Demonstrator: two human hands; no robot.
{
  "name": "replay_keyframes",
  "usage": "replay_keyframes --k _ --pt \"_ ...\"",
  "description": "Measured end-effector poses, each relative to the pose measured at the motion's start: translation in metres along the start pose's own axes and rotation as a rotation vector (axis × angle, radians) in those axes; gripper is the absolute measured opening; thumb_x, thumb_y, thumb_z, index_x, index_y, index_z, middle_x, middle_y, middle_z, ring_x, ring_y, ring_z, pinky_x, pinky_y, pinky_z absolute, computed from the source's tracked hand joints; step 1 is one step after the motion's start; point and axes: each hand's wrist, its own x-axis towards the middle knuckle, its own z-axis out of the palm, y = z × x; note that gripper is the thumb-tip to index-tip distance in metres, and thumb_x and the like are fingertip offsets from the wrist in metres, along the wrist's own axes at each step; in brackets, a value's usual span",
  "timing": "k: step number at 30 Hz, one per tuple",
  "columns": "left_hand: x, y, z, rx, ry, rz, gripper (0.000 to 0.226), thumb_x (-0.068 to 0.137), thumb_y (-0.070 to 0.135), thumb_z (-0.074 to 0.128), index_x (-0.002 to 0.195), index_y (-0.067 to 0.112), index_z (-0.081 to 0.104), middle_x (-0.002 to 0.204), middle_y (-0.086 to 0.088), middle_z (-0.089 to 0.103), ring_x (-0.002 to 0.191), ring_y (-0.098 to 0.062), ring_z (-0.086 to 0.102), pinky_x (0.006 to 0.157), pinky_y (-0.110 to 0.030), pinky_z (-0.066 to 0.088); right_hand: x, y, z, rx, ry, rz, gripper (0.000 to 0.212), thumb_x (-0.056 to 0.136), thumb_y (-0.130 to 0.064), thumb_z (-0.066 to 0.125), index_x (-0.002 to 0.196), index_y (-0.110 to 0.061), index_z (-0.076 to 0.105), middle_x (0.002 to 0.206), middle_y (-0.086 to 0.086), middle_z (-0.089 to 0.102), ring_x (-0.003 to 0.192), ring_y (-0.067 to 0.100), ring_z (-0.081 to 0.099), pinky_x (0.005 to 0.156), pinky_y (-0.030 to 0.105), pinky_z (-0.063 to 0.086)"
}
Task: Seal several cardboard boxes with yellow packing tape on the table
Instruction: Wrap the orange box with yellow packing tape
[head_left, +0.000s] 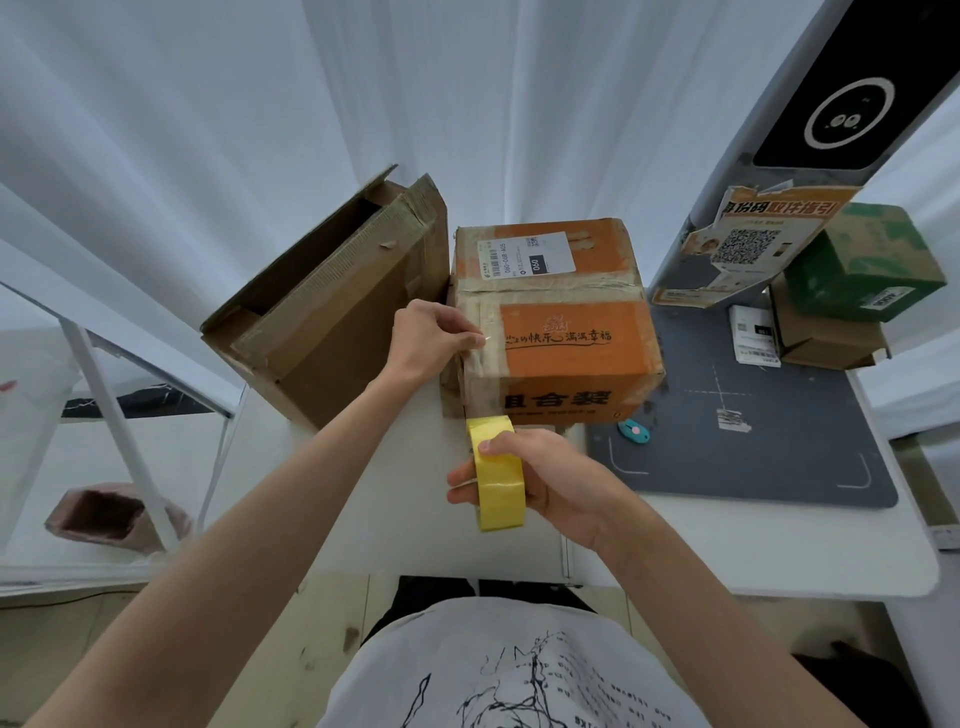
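Observation:
An orange cardboard box (566, 332) with a white shipping label stands in the middle of the white table (753, 551). My left hand (431, 340) rests on its top left edge, thumb and forefinger pinching the free end of the tape against the lid. My right hand (545, 480) grips a roll of yellow packing tape (498, 480) just in front of the box's near face. A strip of tape runs from the roll up the box's front left corner.
An open brown cardboard box (332, 301) leans to the left of the orange one. On the right lie a grey mat (753, 447) with a small teal cutter (635, 431), a green box (862, 265) stacked on a brown box (826, 338), and a grey pillar (727, 208).

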Motion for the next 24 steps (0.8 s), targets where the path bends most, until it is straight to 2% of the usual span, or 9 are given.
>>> replay_keyframes --k 4,10,13,16,18,24 --pt "-0.009 -0.003 0.005 -0.006 0.008 0.009 0.007 0.080 0.014 0.085 0.084 0.013 0.080 0.085 0.003 0.074 0.082 -0.007 0.070 0.071 -0.018 0.056 -0.005 0.006 0.001 -0.008 0.004 0.011 0.026 0.104 -0.017 0.047 0.128 -0.007 0.049 0.107 0.014 0.076 0.101 0.029 0.074 0.097 0.041 0.053" --pt "-0.012 -0.004 0.011 0.010 0.014 -0.001 0.008 0.081 0.015 0.084 0.087 0.012 0.080 0.090 0.001 0.072 0.087 -0.010 0.069 0.076 -0.025 0.060 -0.007 0.008 0.001 -0.004 0.023 0.020 0.019 0.105 -0.017 0.046 0.122 -0.012 0.049 0.106 0.012 0.077 0.100 0.027 0.075 0.087 0.033 0.056" --pt "-0.009 -0.003 0.011 0.010 0.025 -0.001 0.008 0.081 0.015 0.085 0.086 0.012 0.080 0.088 0.003 0.073 0.086 -0.009 0.070 0.076 -0.026 0.060 -0.007 0.007 0.000 -0.008 0.032 0.008 0.017 0.105 -0.017 0.046 0.121 -0.014 0.050 0.106 0.012 0.077 0.100 0.026 0.075 0.087 0.033 0.055" --pt "0.004 0.008 0.005 -0.006 0.043 0.013 0.008 0.078 0.015 0.087 0.083 0.014 0.080 0.079 0.007 0.072 0.078 -0.004 0.068 0.073 -0.018 0.054 -0.007 -0.003 0.000 -0.024 0.054 -0.046 0.024 0.105 -0.020 0.048 0.128 -0.012 0.051 0.108 0.010 0.077 0.101 0.025 0.075 0.096 0.039 0.055" --pt "0.018 0.016 0.003 0.012 0.048 0.023 0.009 0.077 0.015 0.087 0.082 0.014 0.080 0.075 0.010 0.071 0.074 -0.001 0.066 0.072 -0.015 0.050 -0.003 -0.016 -0.002 -0.011 0.071 -0.086 0.031 0.105 -0.022 0.050 0.134 -0.010 0.050 0.108 0.009 0.077 0.101 0.024 0.075 0.095 0.039 0.054" --pt "0.059 0.020 0.000 0.090 0.088 -0.032 0.009 0.076 0.018 0.088 0.082 0.016 0.081 0.080 0.009 0.072 0.084 -0.006 0.068 0.088 -0.030 0.055 0.021 -0.056 -0.008 0.061 0.111 -0.139 0.041 0.105 -0.027 0.052 0.142 -0.007 0.048 0.108 0.009 0.077 0.100 0.022 0.075 0.093 0.036 0.057"
